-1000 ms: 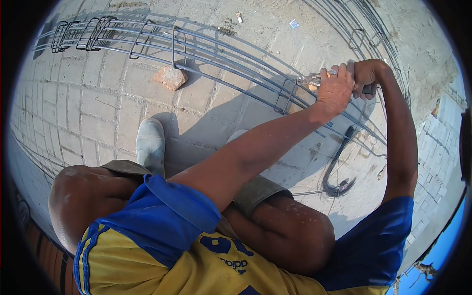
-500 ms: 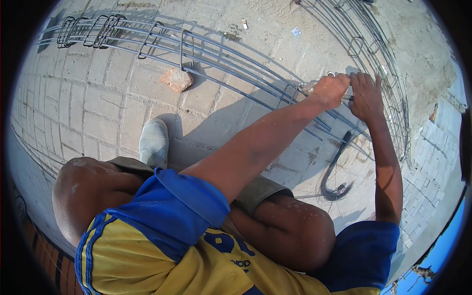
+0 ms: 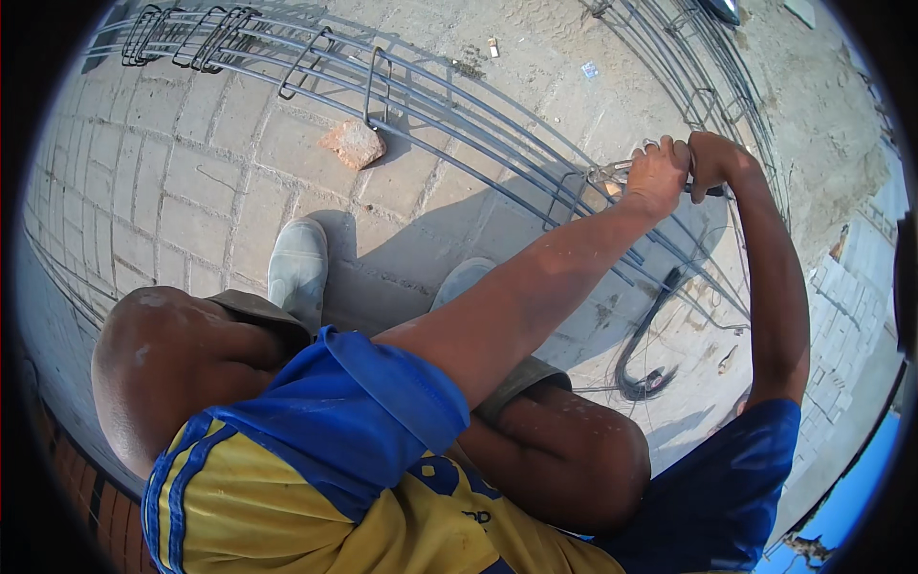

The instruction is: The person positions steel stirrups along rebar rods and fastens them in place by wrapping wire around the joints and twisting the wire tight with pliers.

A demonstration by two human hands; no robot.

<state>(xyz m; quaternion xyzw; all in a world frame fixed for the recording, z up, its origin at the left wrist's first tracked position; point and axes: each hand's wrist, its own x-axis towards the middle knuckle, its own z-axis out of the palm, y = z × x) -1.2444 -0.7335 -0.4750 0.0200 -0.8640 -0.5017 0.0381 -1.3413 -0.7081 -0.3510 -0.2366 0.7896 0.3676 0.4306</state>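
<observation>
Long cage of grey steel reinforcing bars [image 3: 449, 120]: several parallel lengthwise rods bound by rectangular wire stirrups, lying on its side on the paved ground and running from upper left to right. Stirrups are bunched closely at the cage's far left end and spaced wider towards the right.

Slim metal hand tool with a dark handle [image 3: 622, 174]: held level against the cage's upper rods at a stirrup near the cage's right part. Its bright metal head points left; the handle end shows on the right. Exact type of tool cannot be told.

Both the left hand [image 3: 658, 177] and right hand [image 3: 710, 159] are closed around the tool, side by side, directly above the cage.
</observation>
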